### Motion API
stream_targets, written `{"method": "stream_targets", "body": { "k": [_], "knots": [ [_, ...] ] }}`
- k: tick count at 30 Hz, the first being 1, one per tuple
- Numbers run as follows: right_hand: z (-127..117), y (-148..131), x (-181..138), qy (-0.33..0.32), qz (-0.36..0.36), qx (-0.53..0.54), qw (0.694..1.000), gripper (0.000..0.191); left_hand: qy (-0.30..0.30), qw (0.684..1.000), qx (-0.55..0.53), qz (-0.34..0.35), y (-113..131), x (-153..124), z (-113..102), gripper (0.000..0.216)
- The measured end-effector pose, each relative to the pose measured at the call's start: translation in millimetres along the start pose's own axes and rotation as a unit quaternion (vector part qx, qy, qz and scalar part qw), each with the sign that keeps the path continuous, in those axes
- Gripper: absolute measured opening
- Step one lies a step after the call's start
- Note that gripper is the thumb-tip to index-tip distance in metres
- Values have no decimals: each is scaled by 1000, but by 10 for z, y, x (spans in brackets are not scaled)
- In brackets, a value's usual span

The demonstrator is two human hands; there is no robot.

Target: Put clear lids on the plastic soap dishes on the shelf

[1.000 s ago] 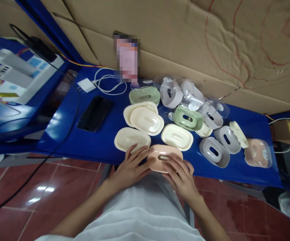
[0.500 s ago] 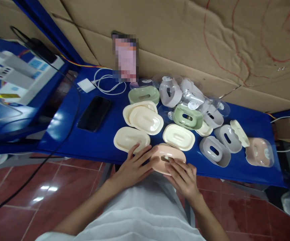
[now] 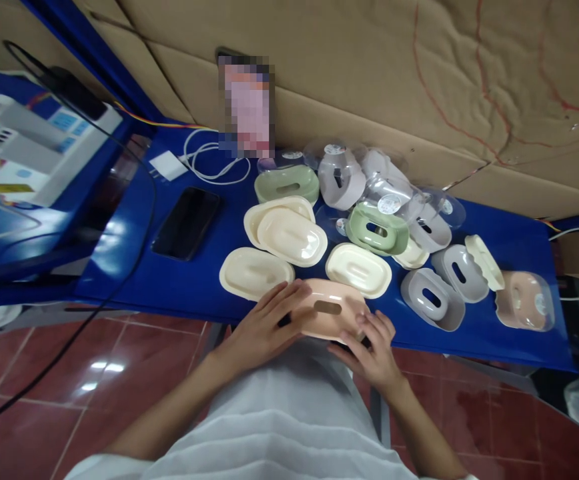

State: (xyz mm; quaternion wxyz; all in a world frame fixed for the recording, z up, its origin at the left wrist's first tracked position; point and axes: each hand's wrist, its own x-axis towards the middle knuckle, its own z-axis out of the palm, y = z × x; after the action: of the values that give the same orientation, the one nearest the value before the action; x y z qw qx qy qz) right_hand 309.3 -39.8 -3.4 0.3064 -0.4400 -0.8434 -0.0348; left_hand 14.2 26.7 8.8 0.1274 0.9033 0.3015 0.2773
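Note:
A peach plastic box with an oval slot in it lies at the table's front edge, close to my body. My left hand grips its left end, fingers along the rim. At the right end, my right hand holds it with curved fingers. Just beyond it lie a cream oval lid and, by my left fingertips, another cream lid. Two overlapping cream lids sit behind them. To the right are grey slotted boxes.
Farther back stand green boxes and clear domed covers with round stickers. A peach box under a clear cover is at the right. On the left lie a black phone and a white charger; another phone leans on the cardboard.
My right fingers have moved from the slot to the right end of the peach box, so the slot now shows fully. The left hand stays at the left end.

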Motion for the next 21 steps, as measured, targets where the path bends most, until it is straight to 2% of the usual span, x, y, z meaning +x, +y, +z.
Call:
{"method": "stream_targets", "body": {
  "k": [5, 7, 9, 12, 17, 21],
  "knots": [
    [-4, 26, -252, -9, 82, 34, 996, 117, -49, 997, 9, 52, 41, 204, 57, 33],
    [-46, 38, -287, -43, 108, 38, 992, 126, -65, 996, 17, 59, 44, 263, 72, 33],
    [-95, 52, -273, -89, 111, 34, 989, 121, -76, 995, 20, 63, 33, 294, 72, 34],
    [-140, 81, -193, -140, 85, 33, 986, 103, -85, 994, 20, 60, 10, 285, 56, 33],
    [-98, 98, -58, -138, 21, 22, 990, 79, -83, 995, 34, 40, -12, 185, 17, 30],
    [-54, 85, -2, -150, 3, 17, 989, 65, -69, 996, 42, 34, -21, 127, 19, 31]
  ]
}}
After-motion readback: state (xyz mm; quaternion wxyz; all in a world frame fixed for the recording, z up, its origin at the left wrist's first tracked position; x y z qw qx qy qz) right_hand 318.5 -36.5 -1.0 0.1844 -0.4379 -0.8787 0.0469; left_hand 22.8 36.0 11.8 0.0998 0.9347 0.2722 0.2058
